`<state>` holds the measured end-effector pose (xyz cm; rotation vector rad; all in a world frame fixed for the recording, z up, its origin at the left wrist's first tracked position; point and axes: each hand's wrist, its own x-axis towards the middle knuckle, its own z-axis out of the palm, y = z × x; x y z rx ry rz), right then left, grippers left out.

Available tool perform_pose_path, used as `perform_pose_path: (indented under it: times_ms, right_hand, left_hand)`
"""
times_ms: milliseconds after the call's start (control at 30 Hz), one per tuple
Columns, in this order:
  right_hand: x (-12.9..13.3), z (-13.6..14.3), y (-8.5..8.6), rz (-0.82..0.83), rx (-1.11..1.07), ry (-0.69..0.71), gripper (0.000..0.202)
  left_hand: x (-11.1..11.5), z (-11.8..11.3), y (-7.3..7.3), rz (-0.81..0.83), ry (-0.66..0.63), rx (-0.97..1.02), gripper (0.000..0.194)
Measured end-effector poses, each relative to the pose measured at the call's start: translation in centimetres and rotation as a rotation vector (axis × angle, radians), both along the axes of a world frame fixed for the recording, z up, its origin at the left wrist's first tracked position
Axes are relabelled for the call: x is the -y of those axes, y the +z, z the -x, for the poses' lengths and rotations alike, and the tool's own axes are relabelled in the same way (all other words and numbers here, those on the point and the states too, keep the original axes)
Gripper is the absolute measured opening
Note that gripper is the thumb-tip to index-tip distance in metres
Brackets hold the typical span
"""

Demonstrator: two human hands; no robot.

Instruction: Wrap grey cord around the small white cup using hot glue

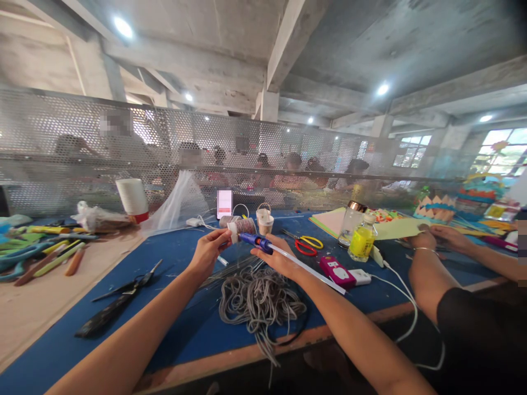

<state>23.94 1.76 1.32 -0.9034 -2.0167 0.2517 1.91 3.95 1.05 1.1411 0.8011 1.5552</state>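
My left hand (211, 249) pinches the pale rim of a small cup wrapped in grey-brown cord (246, 226), tilted on its side. My right hand (280, 257) is closed round a blue glue gun (256, 240), its tip close to the cup; whether they touch I cannot tell. A long clear glue stick (315, 272) juts from the gun's back, over my right wrist. Below both hands a loose heap of grey cord (261, 302) hangs over the table's front edge. A small pale bucket (264, 222) with a handle stands just behind the gun.
Black scissors (123, 299) lie left, red-and-yellow scissors (307, 245) right. A magenta power strip (336, 272), a yellow bottle (362, 241) and a glass jar (349, 225) stand right. Stacked paper cups (130, 197) and a phone (224, 204) are behind. A co-worker's hands (426, 238) hold green paper.
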Motion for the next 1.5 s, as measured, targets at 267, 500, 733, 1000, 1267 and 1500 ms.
perform_pose_path:
  times_ms: [267,500,733,1000,1267,1500]
  right_hand:
    - [-0.2,0.1,-0.3,-0.003,0.001,-0.004,0.031]
    - [-0.2,0.0,-0.2,-0.006,0.026,-0.004,0.031]
    - [-0.2,0.0,-0.2,0.017,0.04,-0.011,0.034]
    - [-0.1,0.0,-0.2,0.014,0.039,-0.025,0.034]
    - [-0.1,0.0,-0.1,0.017,0.036,-0.004,0.034]
    - [0.7,0.0,0.7,0.03,-0.031,0.01,0.033]
  left_hand:
    - [-0.1,0.1,0.1,0.008,-0.003,0.018,0.032]
    - [-0.2,0.2,0.0,0.021,-0.005,0.031,0.033]
    - [-0.1,0.2,0.0,0.031,-0.011,0.05,0.03]
    - [-0.5,0.4,-0.3,0.02,-0.032,0.057,0.028]
    - [-0.2,0.3,-0.1,0.083,-0.04,0.112,0.029]
    - [-0.5,0.4,-0.1,0.153,-0.042,0.196,0.021]
